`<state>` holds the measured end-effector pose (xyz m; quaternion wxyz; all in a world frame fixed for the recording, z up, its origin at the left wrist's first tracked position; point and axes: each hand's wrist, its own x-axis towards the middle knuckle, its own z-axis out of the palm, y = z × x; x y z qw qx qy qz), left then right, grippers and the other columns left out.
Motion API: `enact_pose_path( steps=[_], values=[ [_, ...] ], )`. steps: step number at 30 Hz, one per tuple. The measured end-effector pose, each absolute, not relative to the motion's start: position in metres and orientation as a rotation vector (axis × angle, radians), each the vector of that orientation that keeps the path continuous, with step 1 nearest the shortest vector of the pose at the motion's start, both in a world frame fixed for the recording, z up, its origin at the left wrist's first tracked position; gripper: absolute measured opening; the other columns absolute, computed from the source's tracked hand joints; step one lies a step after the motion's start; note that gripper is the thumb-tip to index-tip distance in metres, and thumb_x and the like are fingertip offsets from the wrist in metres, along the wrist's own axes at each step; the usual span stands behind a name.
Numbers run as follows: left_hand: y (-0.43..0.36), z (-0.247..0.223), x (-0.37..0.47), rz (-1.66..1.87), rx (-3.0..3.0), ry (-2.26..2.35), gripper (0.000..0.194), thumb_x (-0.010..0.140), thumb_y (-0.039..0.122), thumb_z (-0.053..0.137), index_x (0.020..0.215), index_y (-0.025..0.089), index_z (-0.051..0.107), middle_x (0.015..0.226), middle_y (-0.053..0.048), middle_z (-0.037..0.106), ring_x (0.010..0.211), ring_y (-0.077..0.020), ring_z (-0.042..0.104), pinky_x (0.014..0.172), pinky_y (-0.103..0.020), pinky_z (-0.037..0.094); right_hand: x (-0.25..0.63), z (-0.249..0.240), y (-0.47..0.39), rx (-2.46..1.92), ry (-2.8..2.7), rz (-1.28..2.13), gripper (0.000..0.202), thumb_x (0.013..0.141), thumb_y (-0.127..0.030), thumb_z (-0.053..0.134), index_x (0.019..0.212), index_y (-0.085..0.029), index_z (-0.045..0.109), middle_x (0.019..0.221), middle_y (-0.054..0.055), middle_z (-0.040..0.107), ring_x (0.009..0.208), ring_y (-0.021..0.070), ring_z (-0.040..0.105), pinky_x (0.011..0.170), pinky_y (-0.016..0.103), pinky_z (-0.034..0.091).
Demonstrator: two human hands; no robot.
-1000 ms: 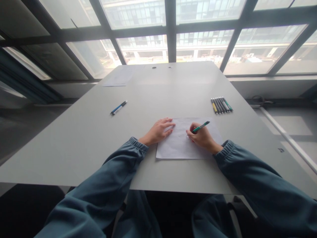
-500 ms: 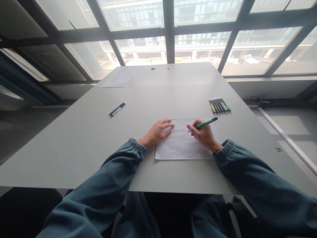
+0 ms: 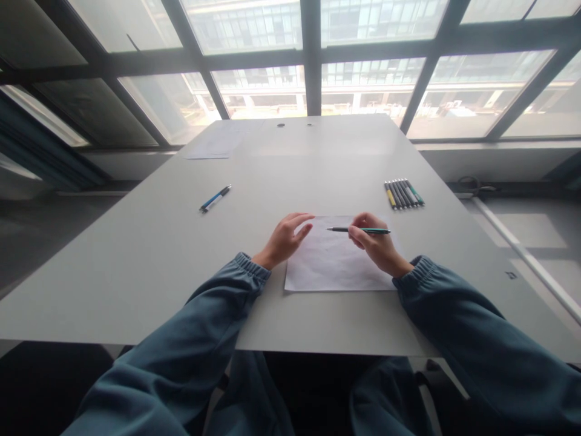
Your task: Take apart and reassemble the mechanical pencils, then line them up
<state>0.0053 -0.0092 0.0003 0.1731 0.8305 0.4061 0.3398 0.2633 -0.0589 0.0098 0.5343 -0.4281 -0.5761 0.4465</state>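
At the tabletop's point(image 3: 136, 266) far left corner lies pale paper point(image 3: 212, 148). Nearer, by the left edge, a blue pen point(image 3: 210, 201) lies slanted, seemingly with another alongside. The left hand point(image 3: 282, 241), thumb and fingers apart and holding nothing, is at the left edge of a white sheet point(image 3: 329, 266) near the tabletop's front edge. Above the sheet, the right hand point(image 3: 374, 247) pinches a green-and-black pen point(image 3: 376, 231), its tip pointing left. Beyond it, toward the right edge, a row of pens point(image 3: 403, 194) lies side by side.
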Motion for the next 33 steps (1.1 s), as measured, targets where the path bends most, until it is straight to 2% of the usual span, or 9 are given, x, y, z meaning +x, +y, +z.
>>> enact_pose_path(
  steps=[6, 9, 12, 15, 19, 26, 33],
  values=[
    [-0.018, 0.012, 0.011, 1.057, 2.432, 0.896, 0.037, 0.092, 0.047, 0.067, 0.118, 0.022, 0.071, 0.111, -0.008, 0.075, 0.108, -0.0233, 0.066, 0.102, -0.042, 0.051, 0.260, 0.015, -0.064, -1.034, -1.421, 1.150, 0.034, 0.074, -0.047, 0.083, 0.087, -0.018, 0.070, 0.075, 0.004, 0.071, 0.060, 0.0134, 0.058, 0.050, 0.026, 0.044],
    [-0.020, 0.011, 0.014, 1.037, 2.464, 0.878, 0.028, 0.093, 0.047, 0.067, 0.103, 0.023, 0.075, 0.093, -0.007, 0.076, 0.093, -0.0218, 0.066, 0.092, -0.041, 0.053, 0.259, 0.015, -0.065, -1.017, -1.406, 1.224, 0.038, 0.072, -0.048, 0.085, 0.091, -0.018, 0.072, 0.081, 0.007, 0.074, 0.063, 0.0152, 0.062, 0.051, 0.027, 0.046],
    [-0.021, 0.010, 0.015, 1.095, 2.436, 0.910, 0.028, 0.094, 0.047, 0.064, 0.093, 0.022, 0.077, 0.085, -0.007, 0.074, 0.086, -0.0211, 0.064, 0.084, -0.040, 0.054, 0.260, 0.014, -0.064, -0.996, -1.399, 1.276, 0.044, 0.073, -0.048, 0.084, 0.103, -0.018, 0.072, 0.089, 0.009, 0.077, 0.065, 0.0157, 0.063, 0.052, 0.027, 0.046],
    [-0.020, 0.010, 0.013, 1.194, 2.403, 0.933, 0.027, 0.094, 0.046, 0.066, 0.092, 0.021, 0.077, 0.084, -0.007, 0.073, 0.084, -0.0206, 0.063, 0.080, -0.038, 0.055, 0.261, 0.011, -0.060, -0.989, -1.344, 1.226, 0.051, 0.076, -0.048, 0.082, 0.115, -0.019, 0.069, 0.085, 0.006, 0.074, 0.062, 0.0133, 0.059, 0.051, 0.026, 0.044],
    [-0.018, 0.008, 0.011, 1.279, 2.361, 0.991, 0.024, 0.093, 0.043, 0.068, 0.093, 0.022, 0.077, 0.084, -0.006, 0.073, 0.083, -0.0199, 0.062, 0.079, -0.037, 0.055, 0.261, 0.004, -0.053, -1.040, -1.214, 1.109, 0.050, 0.086, -0.058, 0.068, 0.114, -0.016, 0.067, 0.074, 0.004, 0.069, 0.057, 0.0128, 0.055, 0.044, 0.024, 0.038],
    [-0.016, 0.007, 0.011, 1.296, 2.321, 1.064, 0.024, 0.093, 0.044, 0.068, 0.096, 0.022, 0.078, 0.086, -0.005, 0.074, 0.083, -0.0195, 0.063, 0.080, -0.037, 0.055, 0.264, -0.009, -0.048, -1.117, -1.340, 0.867, 0.052, 0.097, -0.058, 0.052, 0.121, -0.014, 0.066, 0.084, 0.007, 0.071, 0.059, 0.0135, 0.058, 0.045, 0.025, 0.040],
    [-0.017, 0.006, 0.011, 1.301, 2.287, 1.057, 0.024, 0.092, 0.044, 0.070, 0.094, 0.021, 0.079, 0.086, -0.006, 0.075, 0.082, -0.0197, 0.064, 0.080, -0.037, 0.056, 0.262, -0.014, -0.047, -1.141, -1.334, 0.945, 0.059, 0.097, -0.058, 0.050, 0.129, -0.010, 0.062, 0.087, 0.009, 0.073, 0.057, 0.0131, 0.058, 0.043, 0.025, 0.040]
  ],
)
